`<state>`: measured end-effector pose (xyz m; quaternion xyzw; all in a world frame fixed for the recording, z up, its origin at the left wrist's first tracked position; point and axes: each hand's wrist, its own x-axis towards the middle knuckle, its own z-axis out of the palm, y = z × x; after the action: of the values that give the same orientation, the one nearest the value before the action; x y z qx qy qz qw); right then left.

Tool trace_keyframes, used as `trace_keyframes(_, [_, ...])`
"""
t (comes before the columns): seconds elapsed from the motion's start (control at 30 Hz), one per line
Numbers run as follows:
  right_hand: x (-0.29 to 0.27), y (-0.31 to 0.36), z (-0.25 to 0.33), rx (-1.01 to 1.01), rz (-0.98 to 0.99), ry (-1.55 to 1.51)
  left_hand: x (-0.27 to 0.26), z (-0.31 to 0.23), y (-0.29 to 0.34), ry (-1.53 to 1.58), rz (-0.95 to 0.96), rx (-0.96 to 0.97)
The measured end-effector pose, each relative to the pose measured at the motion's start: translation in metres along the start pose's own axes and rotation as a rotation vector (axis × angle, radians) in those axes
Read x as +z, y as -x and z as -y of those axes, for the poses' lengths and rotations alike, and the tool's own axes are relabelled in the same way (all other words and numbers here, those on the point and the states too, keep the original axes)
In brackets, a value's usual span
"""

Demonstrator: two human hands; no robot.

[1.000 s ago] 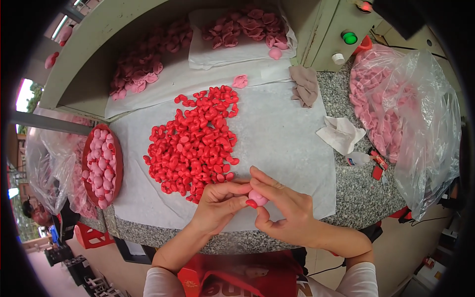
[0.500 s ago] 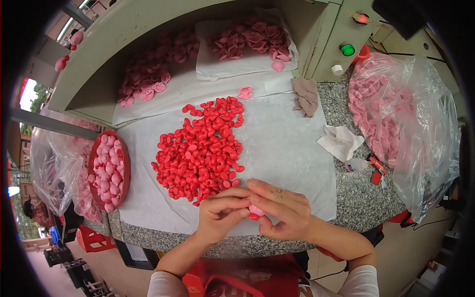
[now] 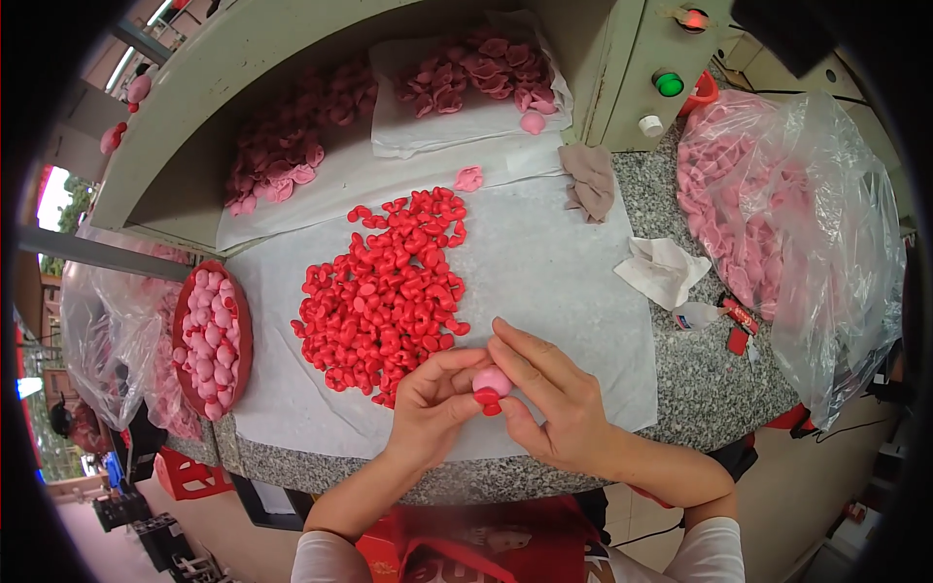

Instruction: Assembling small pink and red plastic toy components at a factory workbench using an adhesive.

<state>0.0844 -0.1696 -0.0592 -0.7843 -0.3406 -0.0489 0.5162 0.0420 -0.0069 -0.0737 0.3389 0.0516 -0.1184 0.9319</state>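
Between both hands, over the near part of the white sheet, is a small pink ball-shaped piece (image 3: 494,379) with a glossy red piece (image 3: 488,399) against its near side. My left hand (image 3: 428,400) is closed on it from the left, thumb at the red piece. My right hand (image 3: 556,400) grips it from the right, its thumb near the red piece and its fingers stretched along the far side. Just beyond my left hand spreads a heap of small curved red pieces (image 3: 384,291). Whether the pink and red pieces are joined cannot be made out.
A red basket (image 3: 245,335) of pink pieces with red parts stands left. Pink petal-like pieces (image 3: 486,73) lie under the cabinet (image 3: 160,126). At right are a grey-brown cloth (image 3: 587,183), a white cloth (image 3: 663,272), a small bottle (image 3: 696,315) and a clear bag (image 3: 836,243) of pink pieces.
The pink piece has turned in my fingers, and more of it and the red piece now show. My left thumb has moved onto the red part; the right fingers have straightened. The view has shifted slightly.
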Motion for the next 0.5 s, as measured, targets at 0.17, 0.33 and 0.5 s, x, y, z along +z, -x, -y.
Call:
trace_keyframes(0.17, [-0.0012,0.001,0.0007,0.233,0.112,-0.321,0.0057,-0.0017,0.0047,-0.78,-0.067,0.358])
trace_keyframes(0.33, [-0.0069,-0.0025,-0.0007,0.519,0.267,-0.599,0.0094,-0.0038,0.0067,-0.767,-0.167,0.302])
trace_keyframes(0.5, [-0.0029,-0.0014,0.0037,0.368,0.202,-0.498,0.0041,-0.0033,0.0079,-0.928,-0.081,0.389])
